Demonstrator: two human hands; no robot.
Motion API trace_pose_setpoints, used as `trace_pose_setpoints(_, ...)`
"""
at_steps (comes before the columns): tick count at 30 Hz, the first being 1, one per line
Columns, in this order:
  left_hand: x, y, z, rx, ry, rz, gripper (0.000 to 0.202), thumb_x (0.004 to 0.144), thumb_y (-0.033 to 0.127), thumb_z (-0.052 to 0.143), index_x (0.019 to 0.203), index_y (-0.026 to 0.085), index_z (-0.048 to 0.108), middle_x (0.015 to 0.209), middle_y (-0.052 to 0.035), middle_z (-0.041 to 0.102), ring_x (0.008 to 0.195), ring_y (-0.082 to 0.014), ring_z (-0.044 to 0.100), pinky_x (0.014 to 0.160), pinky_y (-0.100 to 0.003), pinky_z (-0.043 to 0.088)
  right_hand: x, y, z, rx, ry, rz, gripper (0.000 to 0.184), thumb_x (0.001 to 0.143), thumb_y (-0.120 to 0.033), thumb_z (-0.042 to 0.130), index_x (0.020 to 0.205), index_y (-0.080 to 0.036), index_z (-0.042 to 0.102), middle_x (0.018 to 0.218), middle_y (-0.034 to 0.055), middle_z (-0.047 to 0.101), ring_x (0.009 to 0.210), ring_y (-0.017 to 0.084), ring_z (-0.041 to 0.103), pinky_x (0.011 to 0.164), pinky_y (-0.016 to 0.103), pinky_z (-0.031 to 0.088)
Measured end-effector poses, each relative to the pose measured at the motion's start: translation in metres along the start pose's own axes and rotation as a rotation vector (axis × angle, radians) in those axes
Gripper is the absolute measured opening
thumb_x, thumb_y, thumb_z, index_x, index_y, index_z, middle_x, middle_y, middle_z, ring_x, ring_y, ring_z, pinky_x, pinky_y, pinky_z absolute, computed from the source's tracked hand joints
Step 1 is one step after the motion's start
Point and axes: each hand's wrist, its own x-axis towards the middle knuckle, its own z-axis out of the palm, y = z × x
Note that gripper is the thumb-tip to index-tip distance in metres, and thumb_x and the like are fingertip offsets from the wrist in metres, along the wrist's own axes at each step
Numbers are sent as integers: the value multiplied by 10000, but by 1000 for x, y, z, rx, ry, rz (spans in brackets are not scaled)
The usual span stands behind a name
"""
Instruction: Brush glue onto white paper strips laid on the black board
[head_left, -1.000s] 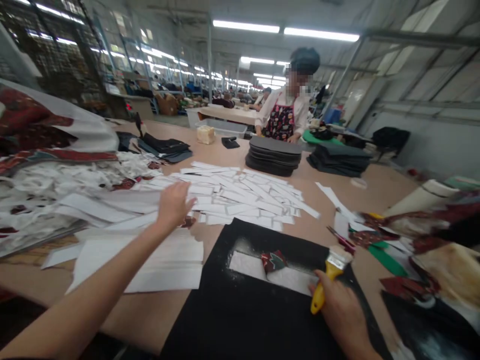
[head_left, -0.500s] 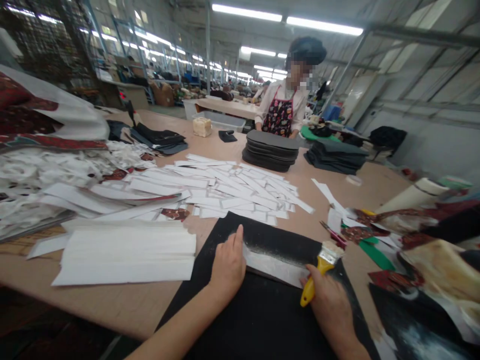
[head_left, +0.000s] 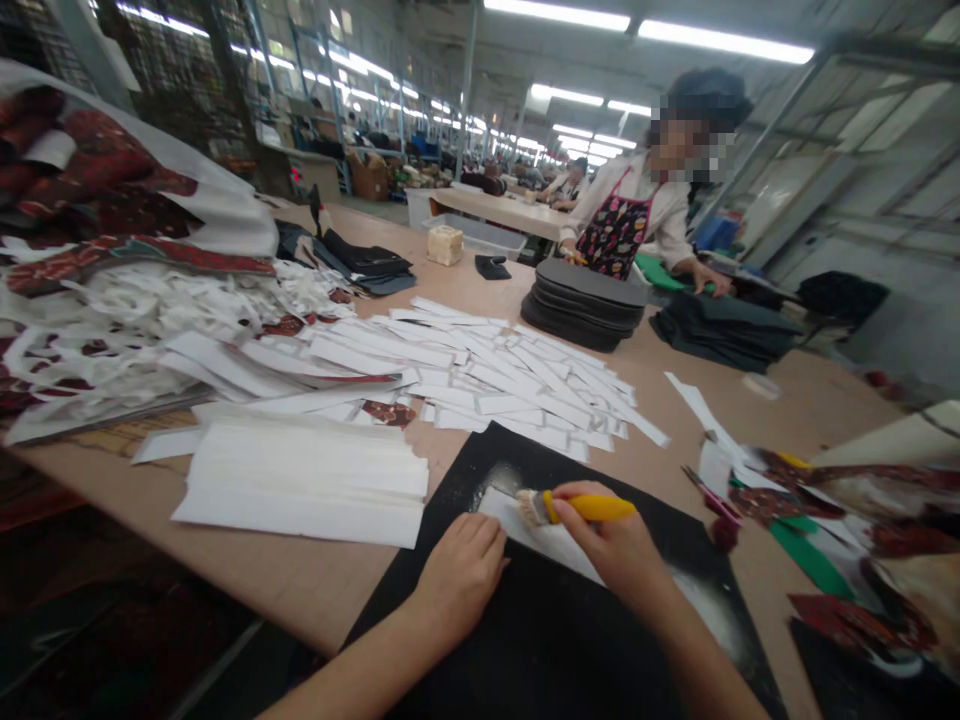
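My right hand [head_left: 611, 545] is closed round the yellow handle of a brush [head_left: 574, 507], whose bristles rest on the left end of a white strip [head_left: 547, 535]. The strip lies on a black mat [head_left: 525, 640] smeared with white glue. My left hand [head_left: 461, 575] lies on the mat with its fingers curled, the fingertips touching the near left corner of the strip.
A stack of white strips [head_left: 307, 480] lies left of the mat, with a spread of loose white strips [head_left: 487, 375] beyond. Patterned red fabric pieces [head_left: 840, 500] and scissors [head_left: 709, 495] sit at the right. A person in an apron [head_left: 626, 225] stands behind stacks of dark soles [head_left: 585, 305].
My left hand came back from the loose strips with a white strip and laid it on the mat. My right hand swung the brush leftward onto the strip's left end.
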Motion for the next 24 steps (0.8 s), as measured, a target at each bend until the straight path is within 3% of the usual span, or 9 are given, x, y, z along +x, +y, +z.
trace_pose_setpoints(3, -2, 0, 5, 19, -22, -12, 214, 837, 155, 444, 1003, 98, 566, 924, -116, 614, 908, -228, 560, 812, -383, 471, 28, -10, 21, 152, -105, 112, 215, 833, -349, 457, 845, -203, 615, 769, 9, 656, 696, 145, 598, 649, 240, 447)
trace_pose_setpoints(7, -2, 0, 5, 29, -57, -13, 209, 843, 164, 444, 1002, 103, 565, 917, -113, 607, 890, -231, 559, 780, -386, 470, 42, -17, 25, -149, -161, 130, 229, 820, -317, 465, 733, -176, 623, 645, 28, 617, 635, 163, 562, 627, 265, 395)
trace_pose_setpoints(10, -1, 1, 2, 48, -48, 0, 207, 851, 174, 438, 995, 107, 570, 913, -110, 607, 877, -230, 559, 772, -385, 466, 36, -19, 17, -148, -161, 56, 222, 829, -335, 479, 769, -182, 628, 709, 23, 634, 689, 157, 562, 693, 272, 385)
trace_pose_setpoints(12, -1, 1, 1, 64, -35, 4, 197, 855, 180, 439, 980, 115, 577, 908, -105, 610, 868, -230, 559, 766, -383, 461, 23, -9, 7, -72, -190, 33, 198, 830, -345, 490, 802, -205, 627, 750, -3, 645, 721, 143, 568, 730, 266, 384)
trace_pose_setpoints(15, -1, 0, 1, 93, -15, 19, 182, 848, 177, 460, 967, 117, 583, 908, -97, 611, 859, -229, 559, 769, -373, 450, -16, 30, -25, -83, -191, 159, 221, 835, -358, 463, 789, -209, 620, 720, -13, 642, 686, 139, 574, 694, 258, 398)
trace_pose_setpoints(19, -2, -3, 4, 118, 2, 64, 186, 843, 186, 473, 967, 110, 589, 915, -96, 614, 846, -229, 557, 782, -369, 437, -83, 92, -85, -403, -90, 325, 385, 844, -433, 367, 698, -192, 629, 539, 14, 580, 550, 172, 554, 576, 284, 395)
trace_pose_setpoints(21, -2, -4, 5, 117, -3, 72, 188, 847, 192, 468, 966, 116, 591, 919, -92, 616, 845, -226, 556, 800, -374, 432, -105, 105, -103, -594, -22, 314, 450, 853, -456, 325, 667, -194, 640, 483, 22, 537, 514, 185, 536, 552, 299, 381)
trace_pose_setpoints(24, -2, -2, 4, 108, 0, 40, 193, 846, 181, 463, 983, 123, 586, 943, -87, 618, 873, -220, 556, 853, -385, 417, -114, 102, -106, -645, -20, 192, 482, 891, -426, 264, 710, -219, 660, 497, 20, 530, 495, 164, 514, 526, 282, 360)
